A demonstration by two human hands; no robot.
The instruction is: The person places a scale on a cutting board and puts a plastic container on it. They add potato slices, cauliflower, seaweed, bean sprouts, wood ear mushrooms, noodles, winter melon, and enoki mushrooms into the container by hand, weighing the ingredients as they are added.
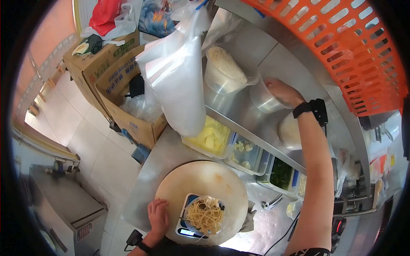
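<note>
My left hand rests on the near left edge of a round chopping board, its fingers laid on the surface and holding nothing. Beside it on the board sits a digital kitchen scale with a lit display. A clear bowl of noodles, with some darker bits on top, stands on the scale. Up on the metal shelf, my right hand reaches into a translucent plastic tub; the tub hides its fingertips. Left of that tub is another tub holding a bundle of thin pale noodles.
Under the shelf stand containers of yellow slices, pale pieces and chopped greens. Plastic bags hang at the shelf's left end. An orange basket overhangs the upper right. Cardboard boxes stand left; tongs lie right.
</note>
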